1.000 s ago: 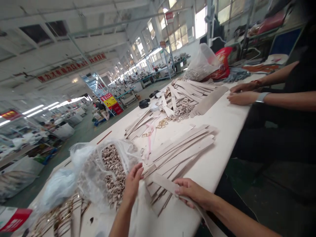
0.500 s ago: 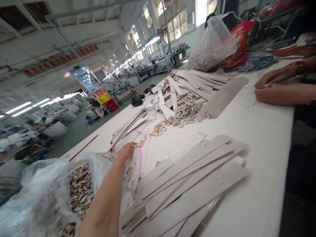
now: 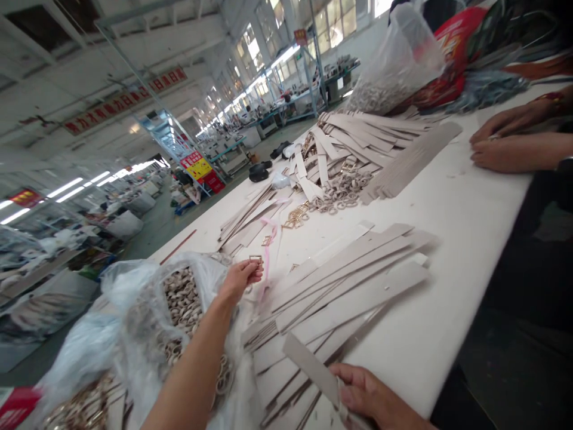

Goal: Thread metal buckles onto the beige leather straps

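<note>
My left hand (image 3: pixel 246 276) pinches a gold belt buckle (image 3: pixel 256 259) by its edge, just above the table and beside a pink ribbon (image 3: pixel 267 263). Another buckle (image 3: pixel 266 240) lies a little farther off along that ribbon. At the bottom, my right hand (image 3: pixel 364 391) is closed round a grey-beige strap (image 3: pixel 311 365), whose flat end points up and left. Under it spreads a pile of similar straps (image 3: pixel 349 280). Below my left forearm, a clear plastic bag (image 3: pixel 150 319) holds many small grey loops (image 3: pixel 182 295).
Farther up the white table (image 3: pixel 465 239) are gold buckles (image 3: pixel 295 216), loose loops (image 3: pixel 342 194) and fanned straps (image 3: pixel 371 134). A filled plastic bag (image 3: pixel 394 65) and a red bag (image 3: pixel 461 54) stand behind. At right, another person's hands (image 3: pixel 505 140) work over the table.
My left hand has lifted a buckle off the table near the ribbon. My right hand has come into view at the bottom with a strap. The view has shifted slightly.
</note>
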`<state>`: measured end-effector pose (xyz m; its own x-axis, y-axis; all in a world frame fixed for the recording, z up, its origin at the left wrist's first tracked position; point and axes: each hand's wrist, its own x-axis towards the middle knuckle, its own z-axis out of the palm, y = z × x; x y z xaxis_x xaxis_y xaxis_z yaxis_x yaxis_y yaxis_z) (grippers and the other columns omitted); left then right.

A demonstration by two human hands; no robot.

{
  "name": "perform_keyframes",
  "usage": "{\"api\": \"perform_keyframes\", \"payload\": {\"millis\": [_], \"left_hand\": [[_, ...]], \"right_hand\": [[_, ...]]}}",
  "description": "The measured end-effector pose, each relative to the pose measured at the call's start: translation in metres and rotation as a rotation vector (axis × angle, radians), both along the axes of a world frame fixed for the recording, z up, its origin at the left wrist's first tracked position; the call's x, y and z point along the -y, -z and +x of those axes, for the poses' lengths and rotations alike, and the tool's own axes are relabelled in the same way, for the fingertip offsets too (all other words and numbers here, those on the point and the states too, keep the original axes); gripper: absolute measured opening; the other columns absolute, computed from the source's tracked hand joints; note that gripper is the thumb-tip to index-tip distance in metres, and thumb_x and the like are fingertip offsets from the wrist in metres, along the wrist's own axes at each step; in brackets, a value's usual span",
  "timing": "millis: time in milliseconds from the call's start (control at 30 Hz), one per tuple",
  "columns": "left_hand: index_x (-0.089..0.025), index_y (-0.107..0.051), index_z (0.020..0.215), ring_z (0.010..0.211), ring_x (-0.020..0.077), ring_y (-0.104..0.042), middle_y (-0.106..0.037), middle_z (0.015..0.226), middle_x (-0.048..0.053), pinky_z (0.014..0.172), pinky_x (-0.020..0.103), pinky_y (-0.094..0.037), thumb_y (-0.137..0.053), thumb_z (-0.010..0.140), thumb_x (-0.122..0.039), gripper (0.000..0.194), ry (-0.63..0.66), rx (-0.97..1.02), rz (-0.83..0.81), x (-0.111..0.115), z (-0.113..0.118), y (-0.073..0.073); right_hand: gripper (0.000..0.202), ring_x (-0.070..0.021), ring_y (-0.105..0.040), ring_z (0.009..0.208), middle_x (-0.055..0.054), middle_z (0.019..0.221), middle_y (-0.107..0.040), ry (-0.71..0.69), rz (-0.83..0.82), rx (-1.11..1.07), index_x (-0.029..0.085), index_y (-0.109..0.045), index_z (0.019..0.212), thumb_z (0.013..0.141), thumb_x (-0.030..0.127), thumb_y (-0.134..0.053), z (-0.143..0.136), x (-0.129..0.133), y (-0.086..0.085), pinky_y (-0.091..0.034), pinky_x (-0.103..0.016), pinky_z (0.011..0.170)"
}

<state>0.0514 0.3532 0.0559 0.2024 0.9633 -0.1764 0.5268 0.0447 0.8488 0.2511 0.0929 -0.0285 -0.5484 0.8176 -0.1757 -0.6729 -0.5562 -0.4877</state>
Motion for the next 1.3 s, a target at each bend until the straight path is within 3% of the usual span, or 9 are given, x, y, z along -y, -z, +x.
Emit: {"api": "perform_keyframes", "payload": {"millis": [100, 267, 467, 600, 933, 1067, 1133, 1233, 1300], "left_hand": [[-0.011, -0.067, 0.095, 0.063, 0.0107, -0.057, -0.064, 0.084, 0.009, 0.063, 0.024, -0.050, -0.063, 0.073, -0.046, 0.042, 0.027, 0.172, -0.082, 0.078, -0.001, -0.024], [-0.012, -0.066, 0.106, 0.052, 0.0064, -0.047, -0.056, 0.063, 0.000, 0.052, 0.017, -0.040, -0.068, 0.076, -0.036, 0.038, 0.045, 0.480, -0.208, 0.196, -0.007, -0.046], [-0.011, -0.063, 0.109, 0.045, 0.0044, -0.046, -0.056, 0.063, -0.001, 0.046, 0.018, -0.033, -0.066, 0.078, -0.036, 0.040, 0.150, 0.529, -0.333, 0.282, -0.009, -0.049], [-0.013, -0.056, 0.113, 0.042, 0.0039, -0.046, -0.057, 0.065, -0.002, 0.045, 0.017, -0.036, -0.064, 0.079, -0.036, 0.042, 0.176, 0.548, -0.326, 0.316, -0.010, -0.048], [-0.018, -0.044, 0.090, 0.046, 0.0113, -0.057, -0.062, 0.060, -0.003, 0.044, 0.020, -0.044, -0.057, 0.082, -0.031, 0.021, -0.035, 0.277, 0.059, 0.361, -0.014, -0.028], [-0.018, -0.045, 0.093, 0.053, 0.0096, -0.060, -0.066, 0.070, -0.001, 0.050, 0.018, -0.049, -0.066, 0.077, -0.025, 0.028, -0.219, 0.646, -0.106, 0.374, 0.001, -0.013], [-0.015, -0.048, 0.095, 0.058, 0.0083, -0.062, -0.067, 0.077, 0.003, 0.053, 0.016, -0.051, -0.063, 0.082, -0.028, 0.024, -0.340, 0.927, -0.328, 0.382, 0.007, -0.002], [-0.009, -0.054, 0.099, 0.059, 0.0070, -0.062, -0.067, 0.084, 0.010, 0.052, 0.013, -0.052, -0.037, 0.095, -0.038, 0.034, -0.330, 1.275, -0.753, 0.394, 0.013, 0.009], [-0.009, -0.056, 0.100, 0.056, 0.0056, -0.061, -0.066, 0.084, 0.010, 0.051, 0.012, -0.051, -0.028, 0.097, -0.039, 0.041, -0.298, 1.453, -0.898, 0.401, 0.014, 0.011]], "right_hand": [[0.041, 0.0007, -0.027, 0.029, 0.008, 0.050, -0.045, 0.029, 0.028, 0.047, 0.015, -0.054, 0.093, 0.073, 0.047, -0.069, 0.005, 0.003, -0.011, -0.018, -0.012, 0.029], [0.033, 0.0012, -0.029, 0.032, 0.007, 0.056, -0.049, 0.159, 0.109, 0.128, 0.016, -0.053, 0.090, 0.076, 0.042, -0.068, 0.005, 0.020, -0.033, -0.020, -0.010, 0.030], [0.030, -0.0001, -0.040, 0.035, 0.001, 0.077, -0.061, 0.298, 0.283, 0.223, 0.016, -0.059, 0.091, 0.076, 0.040, -0.069, -0.022, 0.057, -0.072, -0.029, -0.013, 0.032], [0.030, -0.0012, -0.038, 0.035, 0.005, 0.062, -0.055, 0.233, 0.319, 0.248, 0.016, -0.059, 0.092, 0.076, 0.040, -0.068, -0.033, 0.077, -0.075, -0.031, -0.013, 0.032], [0.031, -0.0031, -0.045, 0.037, 0.004, 0.061, -0.057, 0.193, 0.347, 0.363, 0.014, -0.058, 0.088, 0.074, 0.040, -0.069, -0.047, 0.106, -0.078, -0.033, -0.014, 0.035], [0.030, -0.0015, -0.042, 0.036, 0.005, 0.059, -0.056, 0.302, 0.290, 0.339, 0.014, -0.058, 0.085, 0.073, 0.039, -0.070, -0.056, 0.099, -0.072, -0.031, -0.012, 0.034], [0.030, -0.0018, -0.042, 0.036, 0.006, 0.058, -0.055, 0.327, 0.286, 0.331, 0.014, -0.057, 0.085, 0.073, 0.039, -0.070, -0.057, 0.096, -0.069, -0.032, -0.012, 0.034], [0.031, -0.0033, -0.046, 0.038, 0.006, 0.060, -0.056, 0.247, 0.314, 0.293, 0.015, -0.056, 0.087, 0.073, 0.039, -0.070, -0.053, 0.096, -0.067, -0.038, -0.013, 0.035], [0.032, -0.0040, -0.048, 0.038, 0.004, 0.062, -0.059, 0.155, 0.360, 0.290, 0.015, -0.055, 0.087, 0.073, 0.039, -0.070, -0.049, 0.099, -0.069, -0.039, -0.014, 0.036]]}}
